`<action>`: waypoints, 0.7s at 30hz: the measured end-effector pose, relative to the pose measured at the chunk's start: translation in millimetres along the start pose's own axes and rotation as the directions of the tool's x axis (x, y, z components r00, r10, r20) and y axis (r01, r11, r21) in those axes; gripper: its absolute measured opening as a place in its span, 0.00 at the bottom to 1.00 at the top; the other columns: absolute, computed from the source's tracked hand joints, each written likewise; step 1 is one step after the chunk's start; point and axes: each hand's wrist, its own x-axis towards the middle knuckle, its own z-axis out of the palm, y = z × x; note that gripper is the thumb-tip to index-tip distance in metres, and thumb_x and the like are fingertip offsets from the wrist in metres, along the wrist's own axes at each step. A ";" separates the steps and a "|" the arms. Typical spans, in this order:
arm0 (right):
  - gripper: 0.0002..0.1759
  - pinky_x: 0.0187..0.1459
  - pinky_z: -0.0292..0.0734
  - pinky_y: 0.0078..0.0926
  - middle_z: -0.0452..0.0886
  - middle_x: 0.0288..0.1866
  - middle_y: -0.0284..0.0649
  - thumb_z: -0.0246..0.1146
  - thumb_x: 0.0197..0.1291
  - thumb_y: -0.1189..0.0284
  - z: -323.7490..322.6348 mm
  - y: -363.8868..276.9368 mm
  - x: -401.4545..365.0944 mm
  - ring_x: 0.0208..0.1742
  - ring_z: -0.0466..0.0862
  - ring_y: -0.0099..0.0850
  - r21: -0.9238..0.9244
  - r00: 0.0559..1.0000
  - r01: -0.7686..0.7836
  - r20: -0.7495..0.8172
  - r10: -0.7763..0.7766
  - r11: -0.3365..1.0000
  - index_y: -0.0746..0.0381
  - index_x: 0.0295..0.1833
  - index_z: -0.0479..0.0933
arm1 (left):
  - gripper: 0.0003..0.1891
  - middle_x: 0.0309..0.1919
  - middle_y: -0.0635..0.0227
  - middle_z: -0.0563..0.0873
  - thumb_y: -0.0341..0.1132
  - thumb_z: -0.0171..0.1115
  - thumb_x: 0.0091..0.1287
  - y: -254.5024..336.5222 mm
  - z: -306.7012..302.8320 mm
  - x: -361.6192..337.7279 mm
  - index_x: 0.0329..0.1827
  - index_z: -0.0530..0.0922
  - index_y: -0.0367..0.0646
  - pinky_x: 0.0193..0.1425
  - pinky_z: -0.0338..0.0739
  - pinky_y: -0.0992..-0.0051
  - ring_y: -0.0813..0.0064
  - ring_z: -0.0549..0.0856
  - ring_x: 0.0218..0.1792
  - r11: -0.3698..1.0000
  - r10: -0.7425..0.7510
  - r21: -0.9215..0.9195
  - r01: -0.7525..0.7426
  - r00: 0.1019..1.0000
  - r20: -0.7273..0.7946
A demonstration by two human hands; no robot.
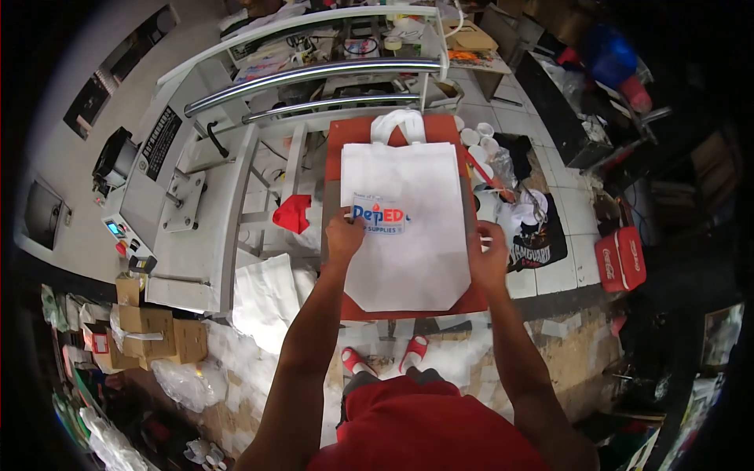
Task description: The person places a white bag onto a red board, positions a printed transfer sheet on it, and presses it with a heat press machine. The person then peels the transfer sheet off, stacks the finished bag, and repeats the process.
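Note:
A white tote bag (408,235) lies flat on the red platen (345,137) of a heat press, handles pointing away from me. A printed transfer sheet (385,216) with blue and red lettering rests on the bag's left side. My left hand (344,235) pinches the left edge of that sheet, fingers closed on it. At the bag's right edge, my right hand (488,255) presses against the fabric with fingers curled.
The press's metal frame and handle bars (314,74) arch over the far side. A red cloth (294,212) and a stack of white bags (267,298) lie left. Cardboard boxes (153,334) sit lower left; white cups (479,137), dark shirts (542,231) and a red cooler (620,259) lie right.

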 end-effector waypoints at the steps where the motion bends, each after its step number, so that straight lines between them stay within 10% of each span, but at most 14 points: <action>1: 0.19 0.53 0.76 0.37 0.79 0.46 0.47 0.64 0.58 0.77 7.8 -7.9 0.0 0.49 0.80 0.42 -0.093 0.992 0.126 0.039 -0.123 0.988 0.65 0.56 0.73 | 0.16 0.28 0.57 0.89 0.31 0.67 0.59 -3.0 5.4 3.6 0.50 0.81 0.35 0.36 0.82 0.67 0.64 0.89 0.29 1.000 0.006 0.000 -0.006 1.000 -0.001; 10: 0.26 0.67 0.65 0.48 0.69 0.69 0.44 0.64 0.55 0.70 57.8 1.3 2.2 0.69 0.66 0.51 -0.372 0.898 0.382 0.364 -0.245 0.846 0.61 0.62 0.75 | 0.23 0.38 0.47 0.87 0.33 0.65 0.60 20.7 -7.2 -14.4 0.58 0.76 0.33 0.50 0.80 0.58 0.49 0.87 0.40 0.965 0.182 0.211 -0.157 0.977 -0.107; 13: 0.25 0.67 0.65 0.48 0.68 0.69 0.42 0.63 0.57 0.67 60.8 12.9 -1.3 0.70 0.65 0.48 -0.426 0.872 0.357 0.472 -0.133 0.831 0.60 0.61 0.76 | 0.23 0.50 0.45 0.82 0.33 0.63 0.61 2.9 -15.2 -30.6 0.60 0.74 0.34 0.60 0.74 0.55 0.46 0.82 0.51 0.819 0.538 0.336 -0.465 0.827 -0.166; 15: 0.24 0.67 0.64 0.48 0.68 0.69 0.40 0.63 0.58 0.65 61.5 13.3 -3.4 0.71 0.64 0.45 -0.447 0.880 0.299 0.470 -0.063 0.843 0.60 0.61 0.76 | 0.22 0.58 0.48 0.77 0.33 0.61 0.62 -3.2 -24.1 -49.1 0.59 0.75 0.36 0.64 0.70 0.54 0.46 0.76 0.58 0.757 0.519 0.420 -0.501 0.851 0.081; 21: 0.22 0.65 0.66 0.45 0.71 0.66 0.40 0.63 0.57 0.67 61.9 11.4 -6.7 0.68 0.67 0.43 -0.438 0.911 0.315 0.390 -0.137 0.842 0.61 0.58 0.78 | 0.23 0.63 0.58 0.77 0.36 0.59 0.64 -16.7 -17.4 -62.2 0.62 0.75 0.40 0.66 0.69 0.52 0.48 0.74 0.64 0.628 0.598 0.537 -0.564 0.791 0.131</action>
